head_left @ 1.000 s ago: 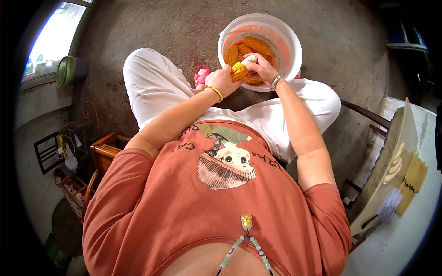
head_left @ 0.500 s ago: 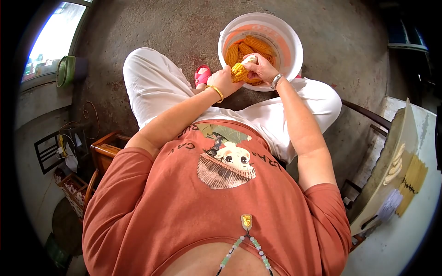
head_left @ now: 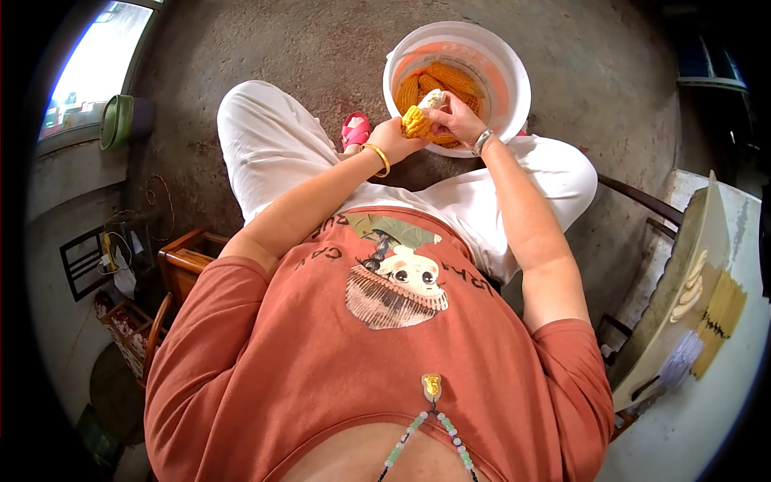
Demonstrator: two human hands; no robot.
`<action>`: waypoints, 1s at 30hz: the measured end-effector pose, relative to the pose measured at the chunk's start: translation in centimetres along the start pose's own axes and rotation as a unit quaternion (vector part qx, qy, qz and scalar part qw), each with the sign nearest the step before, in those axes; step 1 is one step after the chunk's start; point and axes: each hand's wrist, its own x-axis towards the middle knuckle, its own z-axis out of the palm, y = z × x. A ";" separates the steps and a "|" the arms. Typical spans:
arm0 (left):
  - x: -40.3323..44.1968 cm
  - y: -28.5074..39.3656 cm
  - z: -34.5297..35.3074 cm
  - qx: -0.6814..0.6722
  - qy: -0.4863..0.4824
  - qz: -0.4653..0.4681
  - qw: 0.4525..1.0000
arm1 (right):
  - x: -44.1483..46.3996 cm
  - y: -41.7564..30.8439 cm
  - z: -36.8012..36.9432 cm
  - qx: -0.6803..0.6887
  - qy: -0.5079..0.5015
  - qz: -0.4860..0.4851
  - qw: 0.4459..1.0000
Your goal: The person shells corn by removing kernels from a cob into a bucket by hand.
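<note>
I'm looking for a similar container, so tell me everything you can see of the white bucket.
The white bucket is round, open-topped and plastic-looking, with orange markings showing on its wall. It stands on the floor before the person, corn cobs inside. The right hand is above its mouth; contact is unclear.

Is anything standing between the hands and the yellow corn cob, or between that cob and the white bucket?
Nothing visible. The left hand grips the yellow corn cob directly; the right hand, holding a pale cob piece, is close beside it. No obstacle shows between them and the white bucket.
</note>
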 end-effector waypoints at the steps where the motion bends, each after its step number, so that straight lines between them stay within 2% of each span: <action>1: -0.4 1.1 -0.4 0.025 -0.002 -0.016 1.000 | 0.1 0.3 0.1 -0.006 0.008 0.001 1.000; 5: -0.4 1.3 -0.2 0.088 0.004 -0.038 0.995 | 0.3 0.7 -0.1 0.002 0.005 0.006 1.000; 9: -0.1 0.7 0.1 0.094 0.007 -0.031 0.995 | -0.1 0.0 -0.1 0.050 -0.012 0.009 0.999; 15: 0.1 0.8 0.2 0.108 -0.004 -0.037 0.993 | 0.3 0.9 0.1 -0.023 0.033 -0.040 0.998; 21: -0.9 2.5 -0.3 0.154 0.004 -0.052 0.987 | 0.6 1.9 0.1 -0.020 0.053 -0.075 0.996; 27: -0.7 2.3 -0.1 0.161 0.011 -0.051 0.986 | 0.5 1.3 0.3 0.033 0.057 -0.037 0.997; 30: -0.8 2.5 -0.1 0.164 0.018 -0.045 0.985 | 0.0 0.6 0.5 0.011 0.050 -0.022 0.998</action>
